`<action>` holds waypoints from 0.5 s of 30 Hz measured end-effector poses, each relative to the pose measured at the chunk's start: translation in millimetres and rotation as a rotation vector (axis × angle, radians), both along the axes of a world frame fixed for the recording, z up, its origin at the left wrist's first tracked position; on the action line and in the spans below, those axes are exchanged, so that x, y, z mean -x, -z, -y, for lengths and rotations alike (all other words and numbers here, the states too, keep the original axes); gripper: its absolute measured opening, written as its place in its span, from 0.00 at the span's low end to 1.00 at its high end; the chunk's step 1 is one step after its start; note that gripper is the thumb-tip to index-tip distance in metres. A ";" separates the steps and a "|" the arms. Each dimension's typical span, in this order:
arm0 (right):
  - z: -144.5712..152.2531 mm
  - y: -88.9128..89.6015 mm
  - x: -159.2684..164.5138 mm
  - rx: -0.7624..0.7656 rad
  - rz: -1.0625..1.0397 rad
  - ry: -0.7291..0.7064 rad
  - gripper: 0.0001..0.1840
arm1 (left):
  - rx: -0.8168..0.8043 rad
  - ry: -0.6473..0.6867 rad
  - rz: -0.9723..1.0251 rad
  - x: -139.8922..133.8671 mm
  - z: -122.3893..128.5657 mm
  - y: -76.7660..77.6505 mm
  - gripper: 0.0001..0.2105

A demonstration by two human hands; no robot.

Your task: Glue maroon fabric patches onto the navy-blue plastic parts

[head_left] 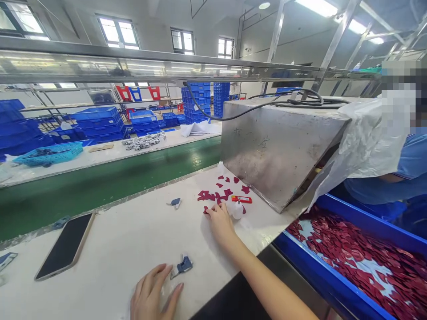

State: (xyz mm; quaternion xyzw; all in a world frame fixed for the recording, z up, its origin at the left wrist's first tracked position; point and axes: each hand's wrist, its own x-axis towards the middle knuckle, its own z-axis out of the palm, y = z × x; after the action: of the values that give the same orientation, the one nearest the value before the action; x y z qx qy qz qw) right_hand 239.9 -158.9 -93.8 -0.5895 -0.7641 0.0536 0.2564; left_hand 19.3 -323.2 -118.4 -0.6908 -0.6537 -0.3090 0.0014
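My left hand [151, 293] lies flat on the white worktable [126, 249] at the near edge, fingers spread, its fingertips beside a small blue and white part [183, 266]. My right hand [219, 221] reaches forward, and its fingers touch a dark red flat piece at the near edge of a scatter of red pieces [220, 192]. Whether it grips that piece cannot be told. A small white bottle [237, 210] and a red lighter-like object [242, 199] lie just right of that hand. Another small blue part [175, 202] rests to its left.
A black phone [65, 245] lies on the table at left. A green conveyor belt [100, 182] runs behind. A steel box [276, 146] stands at right, above a blue bin [333, 284] of red pieces. A person in blue [400, 173] sits at far right. Blue crates [96, 122] are stacked behind.
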 end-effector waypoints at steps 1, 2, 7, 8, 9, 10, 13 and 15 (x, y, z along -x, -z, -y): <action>4.9 -2.4 -0.3 -0.003 0.006 -0.032 0.10 | -0.018 -0.054 0.007 -7.2 -1.7 3.2 0.21; 10.4 -4.5 -1.2 -0.006 0.012 -0.064 0.08 | -0.034 -0.084 0.010 -12.8 -4.4 5.6 0.20; 52.1 -6.9 -21.0 -0.020 0.051 -0.276 0.18 | -0.025 -0.028 0.077 -16.5 -18.2 10.2 0.13; 62.6 -5.5 -28.0 -0.025 0.054 -0.356 0.23 | -0.003 -0.003 0.122 -15.3 -19.0 9.1 0.12; 72.9 -3.5 -35.5 -0.032 0.052 -0.435 0.28 | 0.017 0.012 0.183 -14.6 -18.8 7.1 0.13; 82.7 -1.2 -42.9 -0.041 0.040 -0.491 0.33 | 0.036 0.012 0.256 -14.7 -17.7 4.2 0.14; 106.4 7.3 -61.4 -0.111 0.019 -0.593 0.39 | 0.130 -0.108 0.486 -20.1 -10.7 -8.5 0.20; 117.3 13.2 -68.1 -0.197 0.011 -0.624 0.30 | 0.216 -0.201 0.605 -26.1 -4.9 -17.8 0.22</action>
State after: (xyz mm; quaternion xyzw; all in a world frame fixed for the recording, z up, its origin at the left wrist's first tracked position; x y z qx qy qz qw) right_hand 308.1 -276.2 -107.0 -0.2993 -0.9109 0.0521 0.2792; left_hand 45.4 -318.3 -100.6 -0.4961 -0.7182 -0.4274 -0.2354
